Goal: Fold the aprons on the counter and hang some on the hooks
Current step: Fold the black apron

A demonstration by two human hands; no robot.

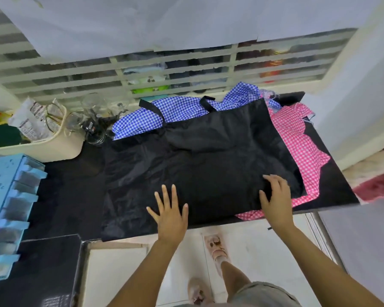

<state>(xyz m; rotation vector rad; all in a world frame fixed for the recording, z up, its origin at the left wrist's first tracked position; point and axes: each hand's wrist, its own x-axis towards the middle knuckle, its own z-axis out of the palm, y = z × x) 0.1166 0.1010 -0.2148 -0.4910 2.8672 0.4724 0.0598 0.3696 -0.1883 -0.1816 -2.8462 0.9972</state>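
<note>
A black apron (208, 156) lies spread flat over the middle of the black counter (71, 185). Its near hem runs along the counter's front edge and its two black straps (151, 107) reach toward the back edge. The left hand (171, 216) lies flat on the apron just inside the front edge, fingers straight and spread wide, holding nothing. The right hand (275, 200) rests on the apron's near right part, close to its right hem, with the fingers loosely bent and apart and the tips and thumb pressing on the cloth. A pink checked apron (297, 138) lies under the black one along the counter's right edge. It shows beyond the black hem and reaches the front right corner, leaving only a narrow bare strip of counter at that side. A blue checked apron (182, 109) is bunched along the back edge, partly under the black straps and against the white window grille (120, 74). At the back left corner stand a cream basket (53, 147) and some glass jars (93, 116), the jars just beside the blue apron. A light blue plastic rack (7, 196) lines the left edge. Between the rack and the black apron's left hem the counter is bare.
</note>
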